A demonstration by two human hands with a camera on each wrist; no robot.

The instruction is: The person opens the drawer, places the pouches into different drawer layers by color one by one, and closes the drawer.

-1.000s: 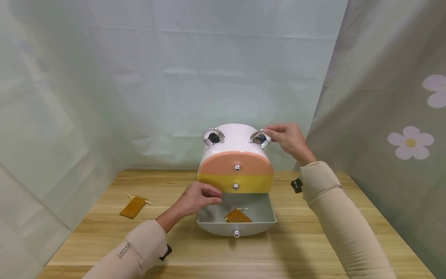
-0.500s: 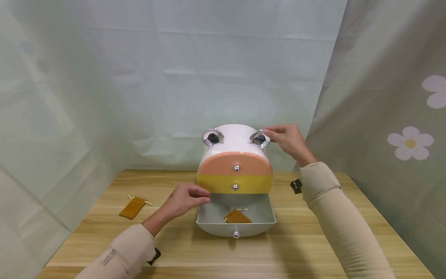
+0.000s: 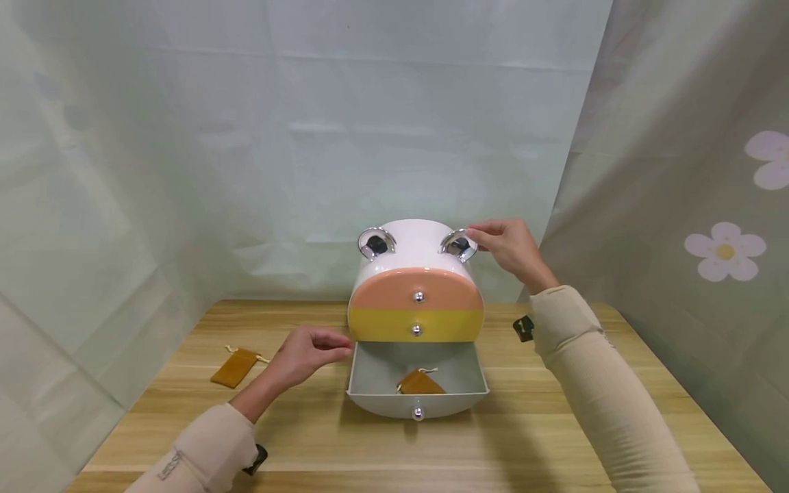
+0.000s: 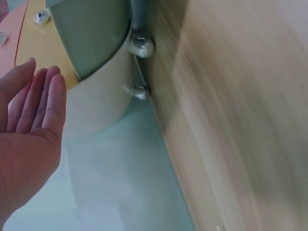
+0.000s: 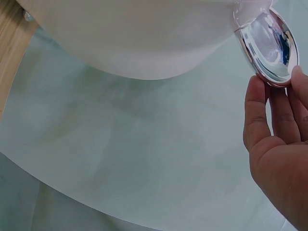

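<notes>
1. Standing at the back middle of the light wooden table [image 3: 555,411], a white rounded cabinet with two chrome ear-shaped mirrors on top [image 3: 416,246] faces the camera; its front carries a peach drawer [image 3: 416,291] above a yellow drawer [image 3: 416,325], each with a small silver knob

2. Bottom white drawer with grey lining [image 3: 370,376] is pulled out toward the person; a small mustard-yellow drawstring pouch [image 3: 419,382] lies inside it, near the front wall

3. Left hand [image 3: 305,356] hovers just beside the left edge of the open drawer, level with the yellow drawer's lower corner; fingers relaxed and lightly curved, holding nothing. Left wrist view shows the fingers [image 4: 45,101] straight and close together, palm bare, apart from the cabinet's side

4. Right hand [image 3: 508,246] is raised at the cabinet's top right, fingertips on the right chrome ear mirror [image 3: 459,245]. Right wrist view shows fingers [image 5: 257,113] behind and under the mirror's rim [image 5: 269,45], thumb tip at its edge, a light pinch on the mirror

5. Second mustard-yellow drawstring pouch [image 3: 236,365] lies flat on the table, well left of the cabinet and apart from the left hand

6. Pale green cloth [image 3: 246,137] hangs behind and to the left; a grey-green curtain with pink flowers [image 3: 726,252] hangs on the right

7. Both forearms wear beige sleeves [image 3: 592,370]
</notes>
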